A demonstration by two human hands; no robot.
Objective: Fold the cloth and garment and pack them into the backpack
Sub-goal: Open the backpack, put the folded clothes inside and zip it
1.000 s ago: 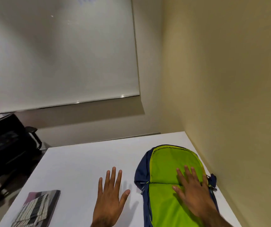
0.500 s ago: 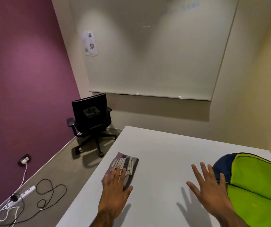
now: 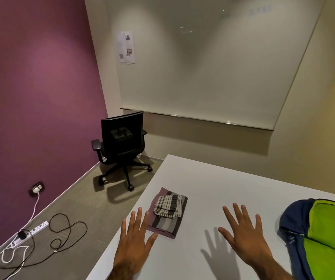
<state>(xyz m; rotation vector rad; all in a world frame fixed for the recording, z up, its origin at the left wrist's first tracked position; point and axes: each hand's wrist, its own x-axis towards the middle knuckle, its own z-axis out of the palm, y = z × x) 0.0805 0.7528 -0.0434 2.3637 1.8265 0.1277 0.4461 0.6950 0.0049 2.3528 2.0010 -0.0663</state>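
Head view: your gaze has swung left off the backpack (image 3: 324, 237) over the last second, so the bag that filled the frame now sits at the right edge of the white table (image 3: 233, 184), lying flat, green panel up, its opening not visible from here. Your right hand (image 3: 245, 237), which was resting on the green panel, has lifted off and now hovers over bare tabletop between bag and fabrics, fingers spread, holding nothing; its shadow falls just below it. Your left hand (image 3: 134, 245) has slid back from the stack, which it partly covered half a second ago, and sits at the near left table edge, fingers fanned, thumb just beside the near corner of the purple striped garment (image 3: 166, 223); whether it touches, you cannot tell. The checked cloth (image 3: 169, 205) lies on top of the garment, both already in compact folded bundles. Reading: attention has shifted from bag to fabrics, nothing gripped yet, packing not begun. Likely next is taking up the stack; expect the small cloth to slide off if you lift by one edge.
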